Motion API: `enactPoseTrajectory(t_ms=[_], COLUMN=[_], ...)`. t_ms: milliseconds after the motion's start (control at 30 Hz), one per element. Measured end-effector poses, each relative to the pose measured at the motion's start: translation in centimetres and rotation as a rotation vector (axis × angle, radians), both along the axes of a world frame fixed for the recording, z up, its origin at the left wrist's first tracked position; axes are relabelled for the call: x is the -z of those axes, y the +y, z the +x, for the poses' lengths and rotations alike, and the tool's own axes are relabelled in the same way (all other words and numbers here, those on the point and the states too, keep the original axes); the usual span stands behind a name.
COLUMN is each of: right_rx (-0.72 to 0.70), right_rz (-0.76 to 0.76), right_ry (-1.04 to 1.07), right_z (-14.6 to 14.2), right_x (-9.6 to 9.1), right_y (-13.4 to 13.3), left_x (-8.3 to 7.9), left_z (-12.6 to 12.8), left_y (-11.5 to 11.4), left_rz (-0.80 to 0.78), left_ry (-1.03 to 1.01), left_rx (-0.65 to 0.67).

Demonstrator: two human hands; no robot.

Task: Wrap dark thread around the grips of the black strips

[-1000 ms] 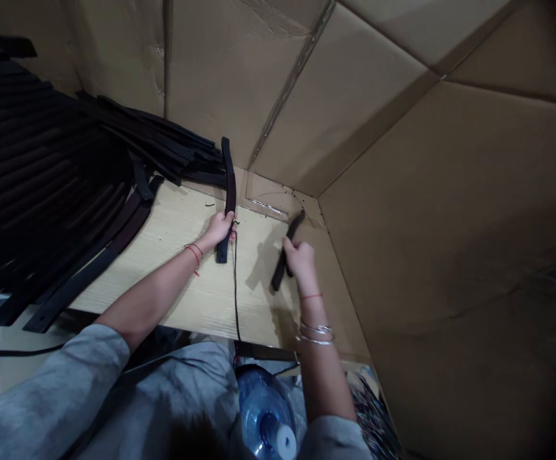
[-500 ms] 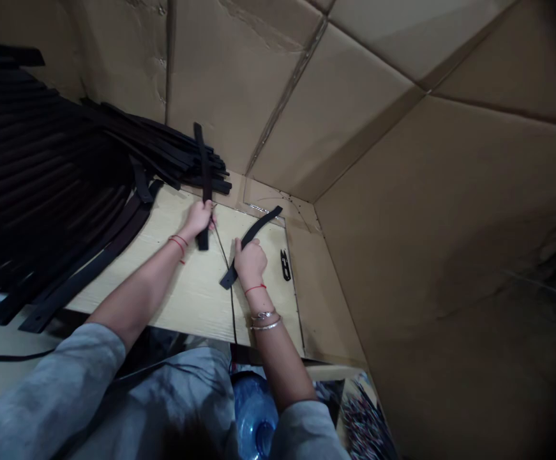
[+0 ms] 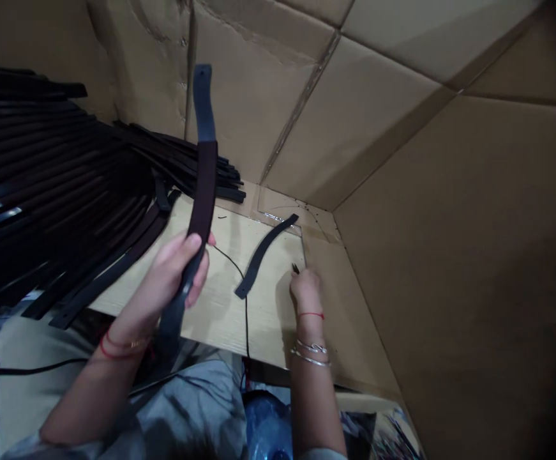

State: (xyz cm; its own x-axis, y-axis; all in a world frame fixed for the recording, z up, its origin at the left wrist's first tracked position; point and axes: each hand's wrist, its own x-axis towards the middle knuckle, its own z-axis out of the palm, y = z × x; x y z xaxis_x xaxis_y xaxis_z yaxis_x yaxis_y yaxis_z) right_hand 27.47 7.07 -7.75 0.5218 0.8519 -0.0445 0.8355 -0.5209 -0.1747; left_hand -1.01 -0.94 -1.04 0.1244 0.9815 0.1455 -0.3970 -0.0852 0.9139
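Observation:
In my left hand (image 3: 175,265), closed around its lower half, a long dark strap (image 3: 204,185) is raised above the board. The strap has a brownish-black middle and paler grey-black ends, the top one with a small hole. My right hand (image 3: 307,287) is closed over the thread snips (image 3: 295,269), whose tips poke out past the fingers. Between my hands a second, curved black strap (image 3: 263,255) lies on the pale board (image 3: 210,310). A thin black cord (image 3: 246,326) runs from near my left fingers, under that strap, to the board's front edge.
A large heap of dark straps (image 3: 57,179) fills the left, with a smaller bundle (image 3: 177,153) behind the board. Cardboard walls (image 3: 431,243) rise at the back and right. Below the front edge are a blue plastic bottle (image 3: 268,421) and a bundle of thin strands (image 3: 395,437).
My left hand has come nearer with a strap, now held high. My right hand has let go of the curved strap, left on the board, and moved right onto the thread snips.

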Motion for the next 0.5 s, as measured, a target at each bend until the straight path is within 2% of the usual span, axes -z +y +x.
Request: enactPoseTrajectory(t_ms=[67, 133, 267, 367, 400, 433, 500], right_rx=[-0.043, -0.085, -0.134, -0.187, -0.23, -0.277, -0.303], right_rz=[0.007, 0.041, 0.206, 0.322, 0.361, 0.443, 0.472], right_ry=[0.067, 0.145, 0.323, 0.498, 0.596, 0.85, 1.246], right_z=[0.6, 1.1, 0.4, -2.9, -4.6, -6.3, -9.9], right_x=[0.5, 0.9, 0.3, -1.7, -2.5, -3.3, -4.6], right_y=[-0.8, -1.6, -4.0, -7.5, -9.1, -10.8, -14.1], left_x=[0.8, 1.6, 2.4, 2.3, 2.2, 2.1, 2.0], left_z=[0.9, 1.4, 1.9, 2.0, 2.0, 2.0, 2.1], left_y=[-3.0, -4.8, -5.9, -6.0, -6.1, -6.1, -6.3], left_rz=[-0.1, -0.168, -0.239, -0.252, -0.254, -0.257, -0.258], left_ry=[-0.012, -0.027, -0.041, -0.036, -0.031, -0.024, -0.012], left_rx=[0.041, 0.108, 0.194, 0.183, 0.173, 0.164, 0.153])
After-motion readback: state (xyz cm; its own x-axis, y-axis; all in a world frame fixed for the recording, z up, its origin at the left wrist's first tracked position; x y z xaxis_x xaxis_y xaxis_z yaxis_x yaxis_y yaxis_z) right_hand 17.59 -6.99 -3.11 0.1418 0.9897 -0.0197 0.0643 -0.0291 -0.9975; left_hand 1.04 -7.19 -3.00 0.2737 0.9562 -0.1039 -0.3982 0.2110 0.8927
